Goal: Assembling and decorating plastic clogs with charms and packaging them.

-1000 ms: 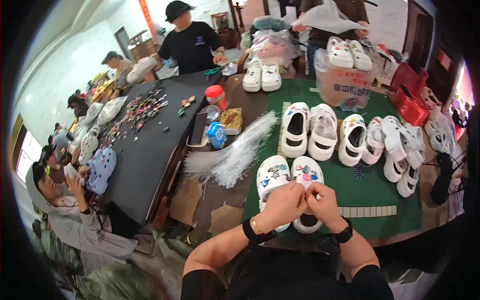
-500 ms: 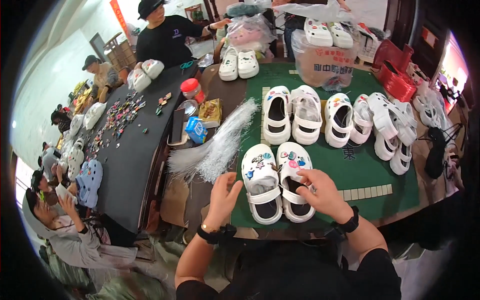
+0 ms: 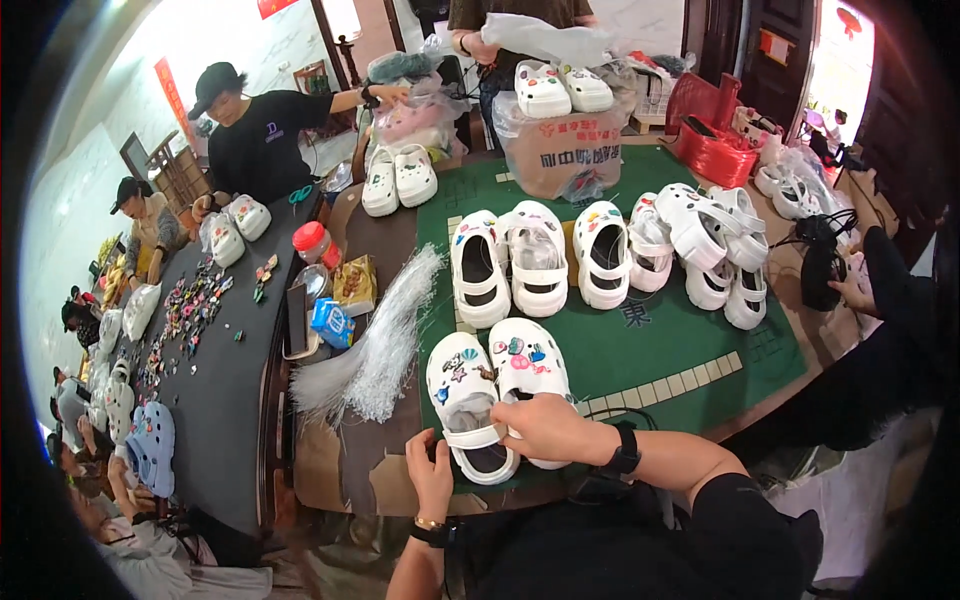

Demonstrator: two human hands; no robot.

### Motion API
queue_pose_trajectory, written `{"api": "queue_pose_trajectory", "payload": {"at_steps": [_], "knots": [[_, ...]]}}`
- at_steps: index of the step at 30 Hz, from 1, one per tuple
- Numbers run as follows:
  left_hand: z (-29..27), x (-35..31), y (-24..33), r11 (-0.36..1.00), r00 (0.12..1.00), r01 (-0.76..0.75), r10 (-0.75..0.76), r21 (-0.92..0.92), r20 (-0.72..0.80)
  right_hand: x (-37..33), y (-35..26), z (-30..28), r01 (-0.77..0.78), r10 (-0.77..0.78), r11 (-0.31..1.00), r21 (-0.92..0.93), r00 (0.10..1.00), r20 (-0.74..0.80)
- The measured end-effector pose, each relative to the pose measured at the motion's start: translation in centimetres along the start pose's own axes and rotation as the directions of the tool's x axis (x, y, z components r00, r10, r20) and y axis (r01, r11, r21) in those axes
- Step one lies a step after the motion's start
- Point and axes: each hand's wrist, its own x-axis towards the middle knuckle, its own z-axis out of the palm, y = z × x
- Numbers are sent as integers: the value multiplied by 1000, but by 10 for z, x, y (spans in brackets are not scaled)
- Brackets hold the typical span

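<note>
Before me on the green mat stand two white clogs, toes pointing away. The left clog (image 3: pixel 462 375) carries colorful charms and has clear plastic stuffed inside; its heel strap (image 3: pixel 473 439) lies across the opening. My right hand (image 3: pixel 555 428) reaches over the right clog (image 3: pixel 527 350), fingers pinched at the right end of the left clog's strap. It hides much of the right clog's back part. My left hand (image 3: pixel 430 476) is beside the left clog's heel with thumb and fingers apart, holding nothing.
More white clogs (image 3: pixel 603 255) line the mat beyond. Left of the mat lie a bundle of clear plastic ties (image 3: pixel 380 350), a blue packet (image 3: pixel 332 322) and a red-lidded jar (image 3: pixel 312 243). Loose charms (image 3: pixel 195 310) cover the dark table. Other people work around; one reaches a black bundle (image 3: pixel 822 262) at right.
My right hand has moved left across the right clog onto the left clog's strap. My left hand has lowered toward the heel. The whole view has shifted, and a person's hand appears at right.
</note>
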Motion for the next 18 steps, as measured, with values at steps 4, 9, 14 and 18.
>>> {"api": "queue_pose_trajectory", "payload": {"at_steps": [4,9,14,18], "knots": [[1,-1,2,994,996,-87,89,65,-30,-7,-8,-29,-37,33,997,-72,998,-59],[1,-1,8,994,995,-80,83,81,-46,-17,-11,-100,-11,-18,983,-183,987,-159],[-5,-3,9,982,991,-92,106,168,-80,-14,-15,-172,34,-115,972,-232,931,-346],[-6,-6,14,971,984,-136,155,195,-89,-10,25,-208,-55,-137,947,-316,820,-555]]}}
